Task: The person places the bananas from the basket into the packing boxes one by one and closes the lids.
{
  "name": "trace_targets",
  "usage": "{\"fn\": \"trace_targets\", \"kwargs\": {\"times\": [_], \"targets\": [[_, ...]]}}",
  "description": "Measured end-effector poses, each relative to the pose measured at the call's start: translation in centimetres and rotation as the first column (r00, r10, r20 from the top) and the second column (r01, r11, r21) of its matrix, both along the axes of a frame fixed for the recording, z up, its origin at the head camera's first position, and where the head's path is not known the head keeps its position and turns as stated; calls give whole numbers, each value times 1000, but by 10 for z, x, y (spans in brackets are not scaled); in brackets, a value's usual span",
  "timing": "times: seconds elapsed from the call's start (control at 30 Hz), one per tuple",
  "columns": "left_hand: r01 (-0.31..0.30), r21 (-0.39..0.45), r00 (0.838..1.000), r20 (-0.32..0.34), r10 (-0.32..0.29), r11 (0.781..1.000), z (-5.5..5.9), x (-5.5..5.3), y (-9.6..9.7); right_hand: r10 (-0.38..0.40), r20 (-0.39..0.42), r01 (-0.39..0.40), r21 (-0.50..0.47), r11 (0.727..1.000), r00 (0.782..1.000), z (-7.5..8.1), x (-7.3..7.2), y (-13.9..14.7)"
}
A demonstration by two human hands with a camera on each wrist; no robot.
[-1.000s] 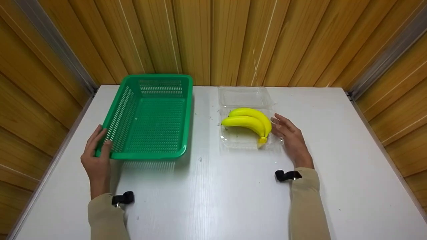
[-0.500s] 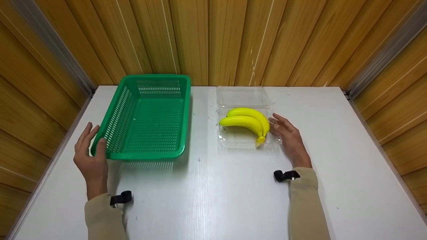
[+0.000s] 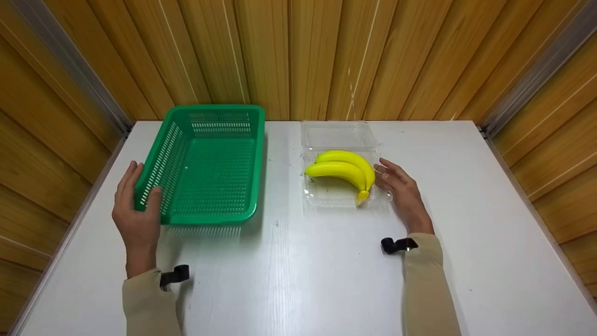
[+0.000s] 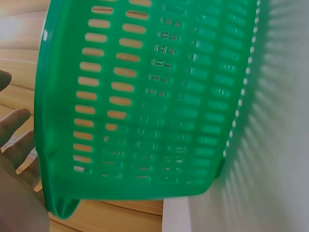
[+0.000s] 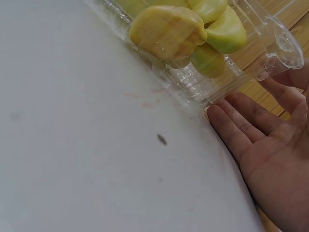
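Note:
A green plastic basket (image 3: 210, 218) stands at the left of the table in the head view. My left hand (image 3: 137, 224) is at its near left corner, fingers extended along the outer side and thumb overlapping the rim. In the left wrist view, the fingers (image 4: 17, 128) lie beyond the basket's edge (image 4: 41, 96), loosely spread. Two joined yellow bananas (image 3: 343, 170) lie in a clear plastic container (image 3: 326, 198) whose lid (image 3: 338, 135) is folded back. My right hand (image 3: 406, 196) is at the container's right side, with fingertips (image 5: 217, 113) right by its wall and nothing gripped.
The white table (image 3: 298, 280) ends at a wood-panelled wall (image 3: 308, 56) behind the basket and container. Similar panels rise at left and right. Small dark specks (image 5: 161, 139) dot the tabletop. Each sleeve carries a black wrist camera (image 3: 175, 274).
My left hand first shifts outward to the left, then comes back right and slightly forward, its thumb now over the basket's corner. The right hand, bananas and container keep their places.

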State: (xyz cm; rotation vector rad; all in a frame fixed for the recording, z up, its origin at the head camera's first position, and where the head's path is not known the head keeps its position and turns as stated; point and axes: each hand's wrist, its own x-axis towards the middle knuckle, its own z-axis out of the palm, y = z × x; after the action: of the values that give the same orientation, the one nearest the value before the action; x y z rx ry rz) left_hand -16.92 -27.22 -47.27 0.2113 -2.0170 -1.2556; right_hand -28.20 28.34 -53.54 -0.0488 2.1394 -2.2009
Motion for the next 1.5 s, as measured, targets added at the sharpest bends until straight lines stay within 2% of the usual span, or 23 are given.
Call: {"fn": "trace_targets", "kwargs": {"times": [0.2, 0.37, 0.5, 0.83, 1.23, 1.5], "targets": [[102, -22, 994, -40, -103, 995, 3, -5, 16, -1, 1, 1, 4, 1000, 1000, 0, -1, 0], [166, -15, 985, -34, -167, 986, 8, -9, 34, -13, 11, 13, 13, 1000, 1000, 1, -1, 0], [188, -25, 982, -19, -189, 982, 10, -13, 46, -14, 20, 14, -6, 1000, 1000, 1, -1, -1], [260, -27, 963, -64, -261, 965, 13, -19, 67, -13, 5, 13, -30, 999, 1000, 1, -1, -2], [288, -53, 950, -114, -292, 956, 15, -28, 90, -24, 14, 24, 2, 1000, 1000, 0, 0, -2], [350, -56, 919, -172, -354, 935, 18, -35, 113, -20, 10, 20, 0, 1000, 1000, -1, 0, -2]]}}
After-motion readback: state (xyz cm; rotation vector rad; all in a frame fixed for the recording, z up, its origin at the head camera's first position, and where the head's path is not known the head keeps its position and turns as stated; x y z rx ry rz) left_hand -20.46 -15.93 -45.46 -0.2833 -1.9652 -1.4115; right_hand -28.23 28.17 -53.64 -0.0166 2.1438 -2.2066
